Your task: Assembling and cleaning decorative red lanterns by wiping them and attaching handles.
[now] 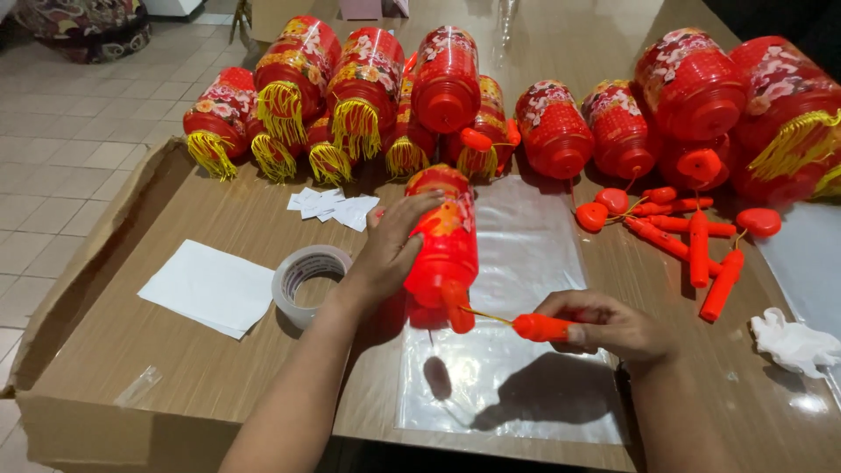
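Note:
My left hand (392,250) grips a red plastic lantern (445,236) with a floral band, held on its side above a clear plastic bag (517,385). My right hand (604,324) pinches a red plastic handle stick (541,328), joined to the lantern's lower end by a thin yellow string. The lantern's red cap points down toward me, between both hands.
A row of red lanterns (552,127), some with yellow tassels (355,127), lines the far side of the cardboard work surface (131,350). Loose red sticks and caps (692,236) lie right. A tape roll (307,280), white paper (210,285), small paper slips (337,208) and a crumpled white tissue (793,342) lie around.

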